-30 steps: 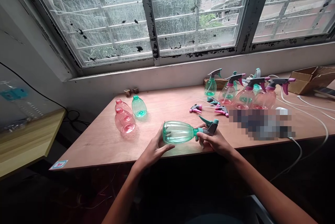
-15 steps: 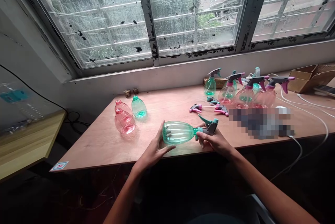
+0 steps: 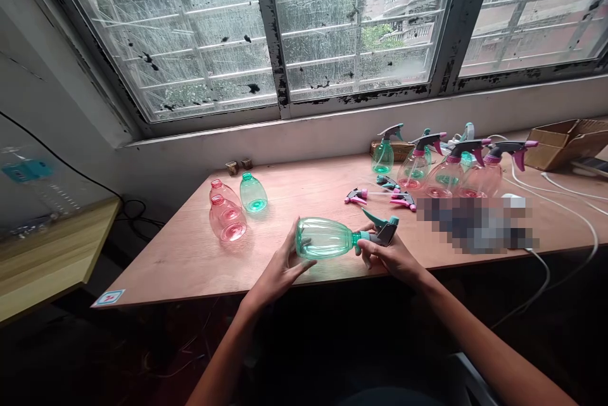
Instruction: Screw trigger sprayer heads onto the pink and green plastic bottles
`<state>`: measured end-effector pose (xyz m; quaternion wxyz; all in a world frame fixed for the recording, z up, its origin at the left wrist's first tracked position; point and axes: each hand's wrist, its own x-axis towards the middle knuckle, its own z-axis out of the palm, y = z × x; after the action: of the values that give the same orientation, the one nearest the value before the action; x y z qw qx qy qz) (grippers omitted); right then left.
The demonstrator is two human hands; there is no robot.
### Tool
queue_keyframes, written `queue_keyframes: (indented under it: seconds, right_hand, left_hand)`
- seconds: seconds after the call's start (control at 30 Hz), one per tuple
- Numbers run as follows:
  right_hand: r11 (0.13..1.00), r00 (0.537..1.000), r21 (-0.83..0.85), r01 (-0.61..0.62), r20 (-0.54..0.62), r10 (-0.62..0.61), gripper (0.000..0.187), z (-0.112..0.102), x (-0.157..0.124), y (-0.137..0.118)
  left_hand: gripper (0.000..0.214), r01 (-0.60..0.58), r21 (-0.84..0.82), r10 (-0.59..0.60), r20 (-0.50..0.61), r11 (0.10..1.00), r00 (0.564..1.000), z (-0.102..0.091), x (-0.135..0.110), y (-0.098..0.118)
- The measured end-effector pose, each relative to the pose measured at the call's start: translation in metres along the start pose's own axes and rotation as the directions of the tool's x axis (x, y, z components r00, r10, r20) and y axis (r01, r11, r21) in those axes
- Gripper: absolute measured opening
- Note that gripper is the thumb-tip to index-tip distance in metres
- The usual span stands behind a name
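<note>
A clear green spray bottle (image 3: pixel 325 238) lies sideways in the air over the table's front edge, its base to the left. Around that base curve the fingers of my left hand (image 3: pixel 284 265), with the thumb underneath. My right hand (image 3: pixel 390 256) is closed on the collar of the grey and teal spray head (image 3: pixel 384 230), at the bottle's neck. Beyond my right hand, loose pink and grey spray heads (image 3: pixel 403 199) lie on the wood. To the left stand two pink bottles (image 3: pixel 227 219) and a green bottle (image 3: pixel 253 192), all without spray heads.
Several bottles with spray heads (image 3: pixel 445 175) stand at the back right, before a cardboard box (image 3: pixel 565 143). White cables (image 3: pixel 586 219) run over the table's right side. A blurred patch (image 3: pixel 475 225) covers something there. Windows (image 3: pixel 351 26) rise behind the wooden table (image 3: pixel 175 260).
Both hands keep hold of the green spray bottle in nearly the same pose. The whole view has shifted very slightly; nothing was picked up or let go.
</note>
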<state>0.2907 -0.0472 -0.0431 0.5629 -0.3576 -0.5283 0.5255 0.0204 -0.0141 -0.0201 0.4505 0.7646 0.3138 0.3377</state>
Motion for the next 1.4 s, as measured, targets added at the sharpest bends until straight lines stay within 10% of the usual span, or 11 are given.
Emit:
queue_keyframes:
  seconds: [0.67,0.9,1.13,1.4]
  right_hand:
    - [0.999,0.999,-0.041,0.029,-0.016,-0.029,0.032,0.001,0.001,-0.002]
    - [1.000,0.997,0.013,0.000,-0.075,0.001,0.034,0.003,-0.001,-0.001]
    - [1.000,0.998,0.030,-0.004,-0.059,0.006,0.034,0.002,-0.001,0.002]
    - [0.999,0.999,-0.035,-0.008,-0.053,0.006,0.035,0.003,-0.002,-0.002]
  left_hand:
    - [0.069,-0.003,-0.012,0.004,0.024,1.000,1.000,0.000,0.001,0.006]
    - [0.100,0.030,-0.066,-0.029,0.019,0.997,0.999,0.001,0.000,-0.003]
    - [0.070,0.011,-0.039,-0.009,0.039,0.999,0.999,0.000,0.002,0.005]
    - [0.097,0.017,-0.070,-0.016,0.010,0.997,1.000,0.002,0.000,-0.001]
